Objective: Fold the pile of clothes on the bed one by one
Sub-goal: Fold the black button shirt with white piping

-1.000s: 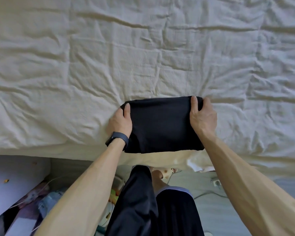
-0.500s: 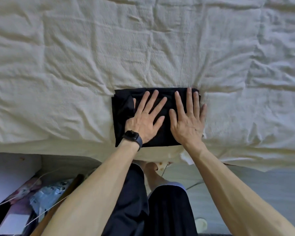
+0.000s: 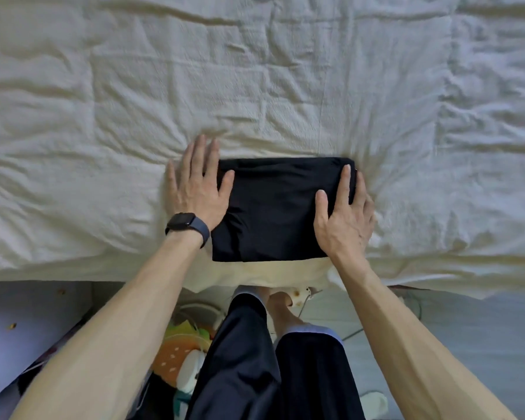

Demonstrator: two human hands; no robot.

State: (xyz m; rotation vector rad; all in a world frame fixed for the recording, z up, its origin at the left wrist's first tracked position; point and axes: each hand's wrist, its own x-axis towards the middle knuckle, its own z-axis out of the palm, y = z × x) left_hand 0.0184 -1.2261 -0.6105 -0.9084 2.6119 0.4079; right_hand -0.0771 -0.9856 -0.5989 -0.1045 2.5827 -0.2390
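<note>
A black garment [image 3: 278, 210], folded into a compact rectangle, lies on the cream bed sheet [image 3: 255, 86] close to the bed's near edge. My left hand [image 3: 196, 186], with a dark watch on the wrist, lies flat with spread fingers at the garment's left edge, mostly on the sheet. My right hand [image 3: 344, 219] lies flat on the garment's right edge, thumb and first finger on the cloth, the other fingers over its side. Neither hand grips the cloth. No pile of other clothes is in view.
The wrinkled sheet fills the upper two thirds of the view. Below the bed edge [image 3: 73, 275] are my legs in dark trousers [image 3: 255, 374], a bare foot, cables on the grey floor [image 3: 467, 328] and colourful clutter [image 3: 179, 350] at lower left.
Both hands pressed side by side on the middle of the garment half a second ago. They have slid apart to its left and right edges. The folded garment looks wider and smoother.
</note>
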